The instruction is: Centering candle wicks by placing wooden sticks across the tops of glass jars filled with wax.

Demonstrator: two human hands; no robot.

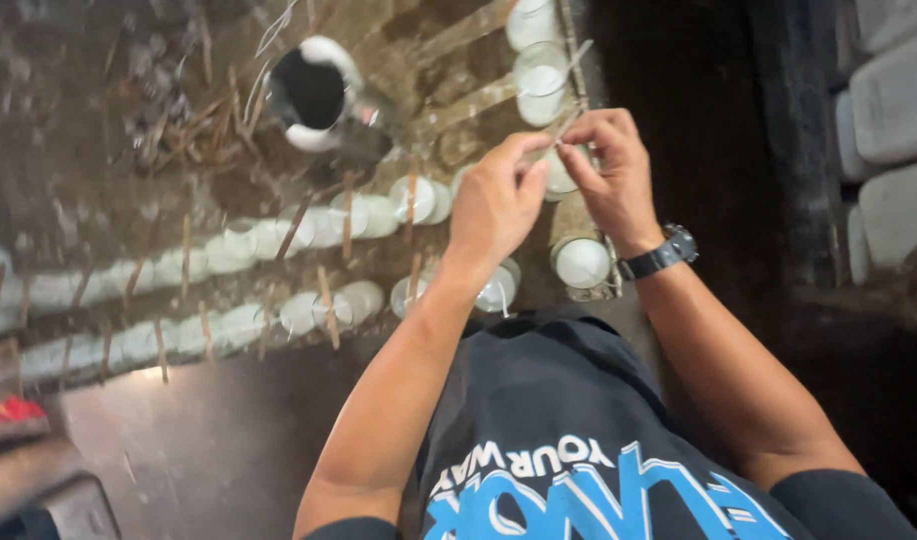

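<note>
Both the left hand (496, 200) and the right hand (607, 170) pinch a thin stick (567, 122) with fingers pressed together, its long axis slanting up-right over white candle glasses (583, 262).

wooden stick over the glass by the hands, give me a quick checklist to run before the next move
1. Stick held by both hands: ok. The left hand and right hand both pinch the thin wooden stick with their fingers.
2. Stick over a glass: ok. It sits above the glass of white wax between the hands.
3. Wick centred in that glass: cannot tell, the hands hide it.
4. Neighbouring glass upright and apart from the hands: ok.
5. Other filled glasses already carry sticks: ok, the row of glasses shows sticks laid across.
6. Dark jug clear of the hands: ok, it stands well off to the side.
</note>
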